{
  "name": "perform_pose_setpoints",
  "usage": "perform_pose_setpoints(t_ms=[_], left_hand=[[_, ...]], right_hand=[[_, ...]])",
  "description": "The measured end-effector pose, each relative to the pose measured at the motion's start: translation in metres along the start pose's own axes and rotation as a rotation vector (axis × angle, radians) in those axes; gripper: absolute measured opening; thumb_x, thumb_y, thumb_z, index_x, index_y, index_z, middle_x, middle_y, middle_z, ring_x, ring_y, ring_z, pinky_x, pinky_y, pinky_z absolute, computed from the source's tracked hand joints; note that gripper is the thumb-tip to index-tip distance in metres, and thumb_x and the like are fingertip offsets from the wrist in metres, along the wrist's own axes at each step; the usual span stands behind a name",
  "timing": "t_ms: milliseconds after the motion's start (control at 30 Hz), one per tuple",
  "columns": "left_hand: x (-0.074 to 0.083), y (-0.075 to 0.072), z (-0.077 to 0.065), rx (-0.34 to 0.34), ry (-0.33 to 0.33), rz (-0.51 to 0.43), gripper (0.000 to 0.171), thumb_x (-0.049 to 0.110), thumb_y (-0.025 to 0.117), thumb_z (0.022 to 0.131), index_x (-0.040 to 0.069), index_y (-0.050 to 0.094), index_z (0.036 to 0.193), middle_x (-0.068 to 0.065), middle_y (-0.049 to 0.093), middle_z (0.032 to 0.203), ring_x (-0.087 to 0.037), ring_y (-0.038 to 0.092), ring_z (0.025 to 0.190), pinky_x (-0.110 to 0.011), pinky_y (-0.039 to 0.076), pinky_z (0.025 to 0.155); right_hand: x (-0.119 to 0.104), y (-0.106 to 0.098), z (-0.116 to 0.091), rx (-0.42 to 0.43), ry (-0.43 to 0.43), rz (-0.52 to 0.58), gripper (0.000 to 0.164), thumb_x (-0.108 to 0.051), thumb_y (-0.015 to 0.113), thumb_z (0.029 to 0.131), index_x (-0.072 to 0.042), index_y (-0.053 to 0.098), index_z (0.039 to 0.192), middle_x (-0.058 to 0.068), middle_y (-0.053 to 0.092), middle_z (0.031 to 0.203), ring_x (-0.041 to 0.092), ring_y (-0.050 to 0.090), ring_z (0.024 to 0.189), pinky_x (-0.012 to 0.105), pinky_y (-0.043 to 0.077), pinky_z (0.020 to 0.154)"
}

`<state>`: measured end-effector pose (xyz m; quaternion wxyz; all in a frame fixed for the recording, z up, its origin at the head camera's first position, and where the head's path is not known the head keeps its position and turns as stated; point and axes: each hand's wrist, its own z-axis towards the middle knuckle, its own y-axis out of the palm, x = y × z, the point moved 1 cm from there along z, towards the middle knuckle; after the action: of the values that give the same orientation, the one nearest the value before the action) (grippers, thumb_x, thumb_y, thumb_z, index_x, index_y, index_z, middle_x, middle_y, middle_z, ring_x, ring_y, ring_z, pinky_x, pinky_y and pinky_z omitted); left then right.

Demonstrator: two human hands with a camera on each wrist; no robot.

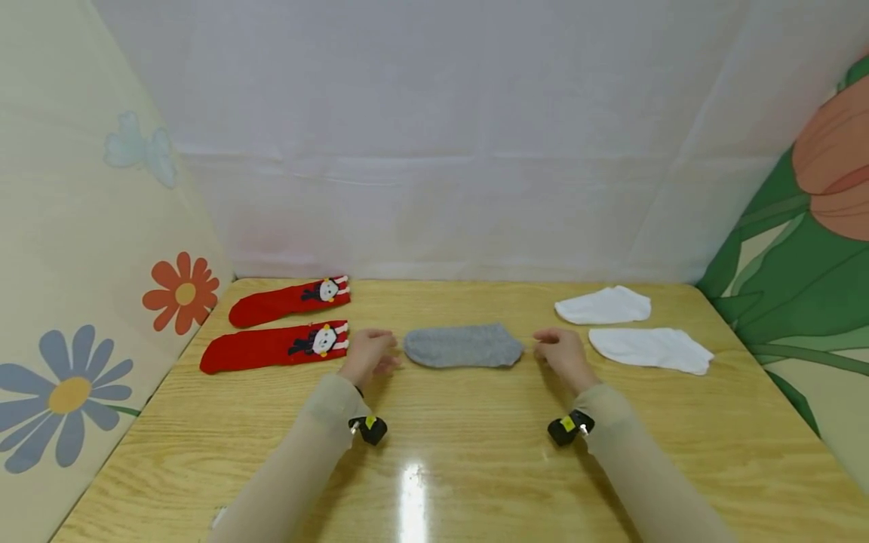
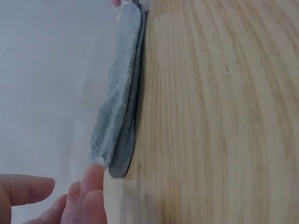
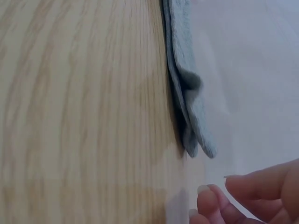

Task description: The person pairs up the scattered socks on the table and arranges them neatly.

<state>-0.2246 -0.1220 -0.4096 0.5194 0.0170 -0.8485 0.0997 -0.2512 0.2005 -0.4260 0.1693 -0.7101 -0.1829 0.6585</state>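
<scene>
Two grey socks lie flat, one on top of the other, in the middle of the table; both layers show along the edge of the grey socks in the left wrist view. My left hand is beside their rounded toe end, thumb apart from the fingers, holding nothing. By the cuff end is my right hand, with loosely bent fingers and nothing in them. From the right wrist view, a small gap separates the right fingertips from the cuffs of the grey socks.
At the left lie two red socks with a cartoon figure, a farther one and a nearer one. Two white socks lie at the right, one behind and one in front. A white cloth hangs behind the wooden table.
</scene>
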Motion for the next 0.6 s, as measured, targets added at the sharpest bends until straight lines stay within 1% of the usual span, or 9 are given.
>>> perform_pose_setpoints(t_ms=[67, 233, 400, 600], left_hand=[[0.000, 0.001, -0.002, -0.004, 0.015, -0.014, 0.038, 0.011, 0.053, 0.098, -0.003, 0.052, 0.134, -0.020, 0.060, 0.122, -0.013, 0.065, 0.067, -0.023, 0.053, 0.058], [0.002, 0.009, -0.009, -0.045, 0.047, -0.058, 0.037, 0.011, 0.053, 0.099, -0.004, 0.053, 0.133, -0.021, 0.061, 0.122, -0.012, 0.066, 0.066, -0.023, 0.051, 0.057], [0.003, 0.023, -0.015, -0.097, 0.083, -0.088, 0.034, 0.008, 0.052, 0.099, -0.007, 0.053, 0.130, -0.023, 0.061, 0.120, -0.010, 0.065, 0.063, -0.020, 0.048, 0.052], [0.000, 0.042, -0.019, -0.150, 0.099, -0.112, 0.031, 0.007, 0.050, 0.100, -0.009, 0.054, 0.126, -0.022, 0.061, 0.116, -0.009, 0.064, 0.059, -0.019, 0.047, 0.050]], right_hand=[[0.001, -0.005, -0.001, -0.002, 0.004, 0.007, 0.030, 0.008, 0.056, 0.086, 0.021, 0.056, 0.113, 0.027, 0.064, 0.097, 0.010, 0.056, 0.070, 0.020, 0.046, 0.061], [0.005, -0.020, -0.004, 0.017, 0.025, -0.009, 0.031, 0.005, 0.056, 0.088, 0.020, 0.056, 0.116, 0.029, 0.063, 0.100, 0.010, 0.057, 0.070, 0.019, 0.046, 0.060], [0.008, -0.035, -0.008, 0.047, -0.001, -0.054, 0.034, 0.003, 0.056, 0.086, 0.020, 0.056, 0.116, 0.029, 0.063, 0.103, 0.006, 0.054, 0.072, 0.017, 0.045, 0.062], [0.012, -0.051, -0.014, 0.089, -0.008, -0.080, 0.035, 0.003, 0.056, 0.085, 0.021, 0.057, 0.115, 0.030, 0.064, 0.102, 0.007, 0.053, 0.073, 0.017, 0.044, 0.062]])
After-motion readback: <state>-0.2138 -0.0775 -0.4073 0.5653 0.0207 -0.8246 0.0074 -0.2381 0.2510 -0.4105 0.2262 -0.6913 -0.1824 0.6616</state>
